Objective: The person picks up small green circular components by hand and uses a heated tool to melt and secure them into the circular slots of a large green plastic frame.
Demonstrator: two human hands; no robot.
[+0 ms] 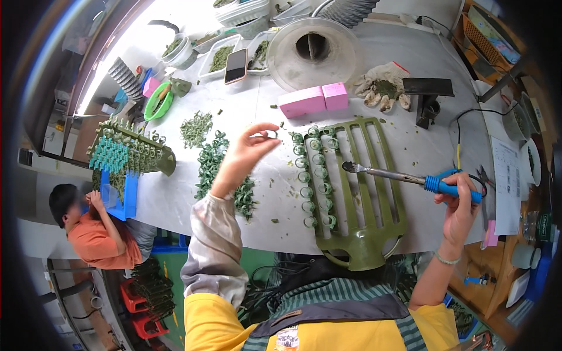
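Note:
My right hand (458, 206) is closed around the blue handle of a soldering iron (404, 176), whose dark, crusted tip points left over an olive-green slotted rack (367, 247). Rows of green rings (306, 192) stand along the rack's left side. Left of them and above the table, my left hand (249, 153) has thumb and fingertips brought together; anything between them is too small to make out. Beneath my left forearm lies a heap of dark green rings (212, 167), partly hidden by the sleeve. Beyond it is a pile of small green pieces (196, 129).
Pink blocks (313, 100), a stained glove (383, 88) and a black stand (428, 88) sit behind the rack. A clear round hood (281, 52), phone (236, 65) and tubs are farther back. At left, another person (105, 240) sits near a ring-covered rack (132, 149).

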